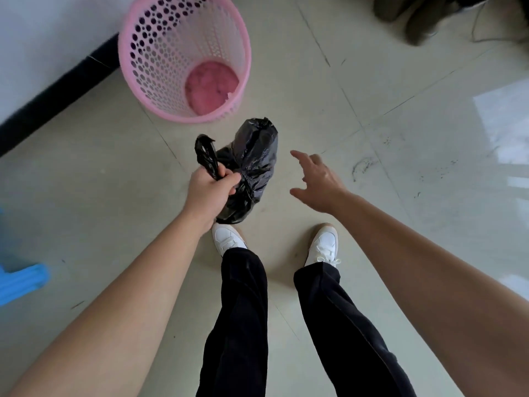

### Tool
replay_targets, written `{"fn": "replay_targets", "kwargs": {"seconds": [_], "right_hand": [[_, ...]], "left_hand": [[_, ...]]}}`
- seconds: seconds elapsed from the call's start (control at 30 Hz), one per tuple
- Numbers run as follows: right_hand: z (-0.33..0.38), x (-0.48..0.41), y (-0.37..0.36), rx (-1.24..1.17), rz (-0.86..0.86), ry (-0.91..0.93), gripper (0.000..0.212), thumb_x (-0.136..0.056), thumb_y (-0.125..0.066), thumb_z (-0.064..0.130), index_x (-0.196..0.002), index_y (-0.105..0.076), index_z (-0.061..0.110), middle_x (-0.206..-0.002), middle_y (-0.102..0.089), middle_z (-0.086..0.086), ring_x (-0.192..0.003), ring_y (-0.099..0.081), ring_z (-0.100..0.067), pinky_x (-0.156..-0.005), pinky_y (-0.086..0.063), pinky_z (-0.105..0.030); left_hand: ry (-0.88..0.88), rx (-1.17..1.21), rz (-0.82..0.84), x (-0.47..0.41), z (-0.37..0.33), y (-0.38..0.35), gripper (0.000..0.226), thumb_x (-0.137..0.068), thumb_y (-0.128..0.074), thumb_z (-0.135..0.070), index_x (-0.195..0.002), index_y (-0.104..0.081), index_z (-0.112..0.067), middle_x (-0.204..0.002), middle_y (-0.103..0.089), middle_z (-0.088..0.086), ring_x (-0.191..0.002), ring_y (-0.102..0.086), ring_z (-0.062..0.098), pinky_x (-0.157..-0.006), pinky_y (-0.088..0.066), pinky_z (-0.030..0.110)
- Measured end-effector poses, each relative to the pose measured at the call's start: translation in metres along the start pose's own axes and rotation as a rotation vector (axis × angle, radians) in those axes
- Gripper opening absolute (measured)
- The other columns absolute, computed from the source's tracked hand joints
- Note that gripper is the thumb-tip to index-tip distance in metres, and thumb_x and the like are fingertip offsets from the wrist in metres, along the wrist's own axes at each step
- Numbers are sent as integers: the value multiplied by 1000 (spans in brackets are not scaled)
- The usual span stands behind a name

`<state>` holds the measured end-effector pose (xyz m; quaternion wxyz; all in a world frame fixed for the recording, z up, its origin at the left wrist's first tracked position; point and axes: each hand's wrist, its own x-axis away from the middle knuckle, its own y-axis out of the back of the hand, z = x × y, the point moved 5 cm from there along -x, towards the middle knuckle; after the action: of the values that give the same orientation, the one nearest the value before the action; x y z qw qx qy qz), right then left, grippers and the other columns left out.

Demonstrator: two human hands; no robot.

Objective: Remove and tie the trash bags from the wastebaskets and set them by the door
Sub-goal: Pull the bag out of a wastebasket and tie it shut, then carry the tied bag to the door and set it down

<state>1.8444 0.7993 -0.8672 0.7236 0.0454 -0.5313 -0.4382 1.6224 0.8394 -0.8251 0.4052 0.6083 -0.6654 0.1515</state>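
A black trash bag point(252, 167) hangs over the tiled floor, just above my feet. My left hand point(210, 193) is shut on its twisted neck, and a loop of black plastic sticks up past my fist. To the right of the bag my right hand point(317, 181) hovers with spread fingers, holding nothing and not touching the bag. A pink perforated wastebasket point(183, 57) stands behind the bag by the wall, with no bag in it; its pink bottom shows.
A white wall with a black baseboard point(57, 93) runs along the left. A blue plastic object point(20, 279) sits at the left edge. Dark shoes point(415, 15) lie at the top right. My white sneakers stand on the pale tiles.
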Motion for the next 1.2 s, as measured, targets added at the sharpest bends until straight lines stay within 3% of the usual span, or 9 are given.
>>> {"fn": "replay_targets", "kwargs": {"seconds": [0.23, 0.3, 0.4, 0.47, 0.57, 0.73, 0.9, 1.03, 1.2], "right_hand": [[133, 139, 113, 199, -11, 228, 122, -74, -83, 31, -152, 11, 38, -163, 6, -5, -129, -49, -34, -99, -49, -47], [183, 180, 143, 252, -47, 341, 111, -78, -79, 38, -153, 2, 38, -161, -10, -6, -129, -48, -33, -100, -48, -47], [258, 241, 182, 313, -120, 471, 64, -87, -68, 41, -143, -37, 31, -139, -47, -5, -116, -56, -29, -89, -51, -41], [311, 280, 197, 308, -143, 556, 41, -92, -61, 38, -130, -51, 25, -128, -55, -5, -106, -60, -29, -83, -52, -40], [392, 339, 202, 346, -151, 697, 31, -97, -53, 31, -127, -55, 23, -122, -57, -4, -99, -62, -30, -73, -47, -34], [521, 443, 157, 364, -119, 991, 34, -93, -54, 28, -127, -54, 23, -121, -55, -3, -99, -61, -29, -74, -48, -34], [630, 561, 57, 394, -115, 1235, 31, -91, -56, 33, -120, -53, 24, -117, -56, 1, -96, -62, -26, -76, -50, -36], [708, 671, -85, 463, -68, 1386, 25, -87, -58, 31, -108, -51, 18, -109, -56, -1, -95, -60, -28, -72, -47, -37], [776, 796, -262, 510, 64, 1573, 25, -82, -60, 34, -99, -48, 20, -104, -57, -3, -97, -59, -32, -76, -48, -40]], "left_hand": [[-34, 100, -58, 166, -163, 86, 19, -73, -61, -26, -60, -55, -15, -67, -54, 4, -66, -52, 14, -65, -43, 30], [-103, 180, -113, 221, -206, 119, 30, -84, -55, -23, -57, -49, -13, -65, -55, 4, -57, -53, 6, -63, -39, 28], [-198, 343, -284, 305, -253, 181, 39, -88, -53, -28, -55, -35, -18, -65, -48, 7, -57, -50, 9, -56, -38, 23], [-218, 398, -436, 360, -264, 232, 44, -99, -48, -32, -59, -34, -18, -68, -47, 7, -61, -49, 13, -52, -36, 23], [-228, 481, -633, 440, -256, 308, 49, -104, -38, -37, -60, -35, -17, -71, -52, 7, -55, -44, 17, -47, -32, 24], [-257, 574, -908, 587, -195, 417, 51, -104, -36, -45, -64, -45, -15, -72, -56, 11, -41, -44, 15, -42, -31, 24], [-307, 882, -1053, 736, -90, 497, 51, -103, -38, -49, -67, -55, -18, -56, -57, 2, -45, -49, 17, -53, -36, 29], [-375, 1154, -1128, 865, 31, 552, 45, -105, -38, -40, -78, -60, -12, -71, -67, 6, -57, -63, 20, -61, -50, 34], [-439, 1329, -1389, 1004, 177, 601, 25, -103, -48, -19, -86, -61, -5, -85, -67, 10, -80, -67, 31, -86, -56, 43]]}}
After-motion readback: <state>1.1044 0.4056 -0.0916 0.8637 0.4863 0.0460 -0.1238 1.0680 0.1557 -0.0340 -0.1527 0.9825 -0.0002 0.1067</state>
